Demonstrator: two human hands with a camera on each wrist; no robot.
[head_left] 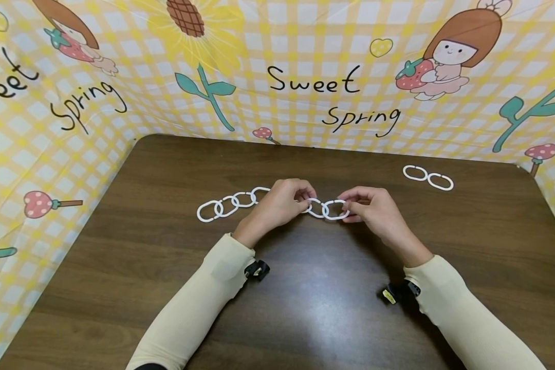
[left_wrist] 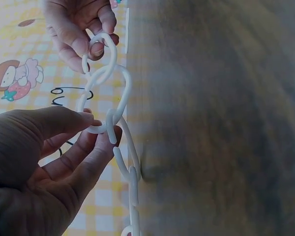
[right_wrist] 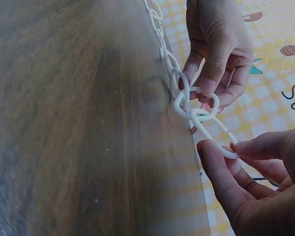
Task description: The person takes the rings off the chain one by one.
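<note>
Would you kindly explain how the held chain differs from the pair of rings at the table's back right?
The chain has at least six rings; the pair, only two. The left hand and right hand hold the chain, while the pair lies untouched on the table. Both have white, oval rings.

Cloth-screened tabletop nook; whether home, studio or office is staying unclear. Yellow-checked cloth (head_left: 305,38), printed "Sweet Spring", is hanging along far, left and right sides, bordering brown wood-grain table (head_left: 305,308).
</note>
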